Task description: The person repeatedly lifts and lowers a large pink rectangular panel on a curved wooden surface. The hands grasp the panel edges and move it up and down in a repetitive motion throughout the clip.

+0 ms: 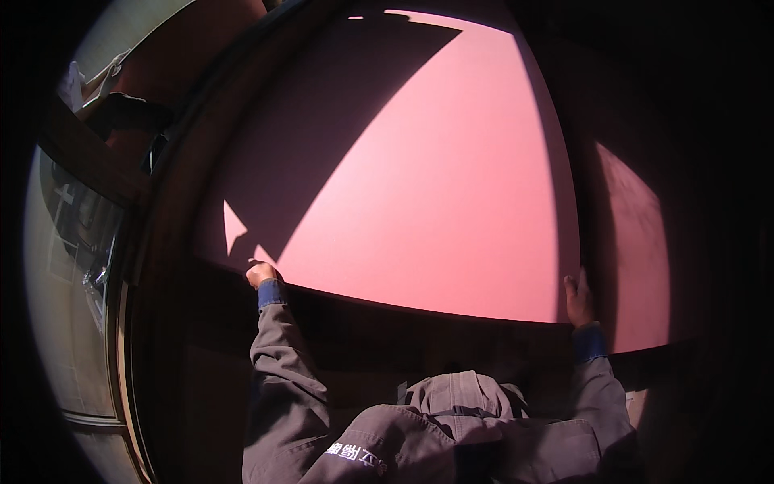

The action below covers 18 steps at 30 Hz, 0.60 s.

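Window (76,266): at the far left, a curved pane in a dark wooden frame, with a bright outdoor scene behind the glass.
Left hand (262,273): fingers curled closed over the lower left edge of the pink board, gripping it; the wrist comes out of a blue cuff and a grey sleeve.
Pink board (419,185): a large flat panel filling the middle of the view, held upright in front of the person between both hands; a wide dark shadow covers its upper left part, and the rest is sunlit.
Jacket (451,419): grey work clothing at the lower edge, between the two forearms.
Right hand (577,297): pressed flat against the board's lower right edge, fingers pointing up and clasping it.
Second pink surface (637,258): just right of the board, partly in shade.
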Each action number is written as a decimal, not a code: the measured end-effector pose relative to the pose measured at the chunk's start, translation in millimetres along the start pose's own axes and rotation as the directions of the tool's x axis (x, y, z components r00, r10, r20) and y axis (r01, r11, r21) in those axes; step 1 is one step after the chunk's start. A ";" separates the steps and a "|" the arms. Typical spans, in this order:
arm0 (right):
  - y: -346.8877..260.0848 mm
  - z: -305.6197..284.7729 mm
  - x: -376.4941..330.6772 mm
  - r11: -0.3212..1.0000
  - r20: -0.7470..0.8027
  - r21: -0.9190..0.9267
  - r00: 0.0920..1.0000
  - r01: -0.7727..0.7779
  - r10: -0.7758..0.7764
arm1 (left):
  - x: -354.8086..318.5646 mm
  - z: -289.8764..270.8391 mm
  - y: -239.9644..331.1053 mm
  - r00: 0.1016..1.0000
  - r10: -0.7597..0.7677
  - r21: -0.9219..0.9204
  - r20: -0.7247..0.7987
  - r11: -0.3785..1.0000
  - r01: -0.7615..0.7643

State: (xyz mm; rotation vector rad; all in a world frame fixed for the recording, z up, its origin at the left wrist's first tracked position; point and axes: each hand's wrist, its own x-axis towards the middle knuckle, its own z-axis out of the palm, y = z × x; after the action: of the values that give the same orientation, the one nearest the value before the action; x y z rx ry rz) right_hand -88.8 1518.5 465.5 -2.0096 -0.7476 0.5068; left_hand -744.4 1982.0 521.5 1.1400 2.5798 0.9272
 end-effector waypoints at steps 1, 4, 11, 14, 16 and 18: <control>12.7 -10.7 -9.5 1.000 0.006 -0.020 1.000 -0.012 0.012 | -21.3 13.2 0.1 0.983 -0.173 -0.187 -0.068 0.970 0.158; -70.9 1.2 12.5 1.000 0.001 -0.022 1.000 0.014 -0.014 | 34.4 -24.0 30.3 0.996 0.088 -0.110 0.021 0.990 -0.085; -94.4 16.5 8.7 0.983 -0.007 -0.172 0.998 0.062 -0.064 | -119.5 -56.0 11.5 0.950 0.309 -0.064 0.039 0.950 -0.306; -100.0 3.0 10.4 0.972 0.045 -0.222 0.997 0.072 -0.064 | -188.4 -57.4 13.0 0.919 0.379 -0.085 0.106 0.925 -0.371; -113.4 4.2 3.7 0.942 -0.035 -0.288 0.982 0.170 -0.188 | -215.2 -72.5 13.0 0.900 0.410 -0.101 0.151 0.912 -0.398; -107.7 11.0 14.2 0.985 0.022 -0.155 0.997 0.074 -0.071 | -231.8 -77.2 7.2 0.874 0.463 -0.190 0.148 0.881 -0.434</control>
State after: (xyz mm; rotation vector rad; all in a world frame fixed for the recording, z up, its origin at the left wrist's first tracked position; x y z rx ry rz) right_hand -118.2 1578.8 551.7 -2.1155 -0.8912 0.4339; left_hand -609.4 1783.2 566.4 1.7316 2.0873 1.0202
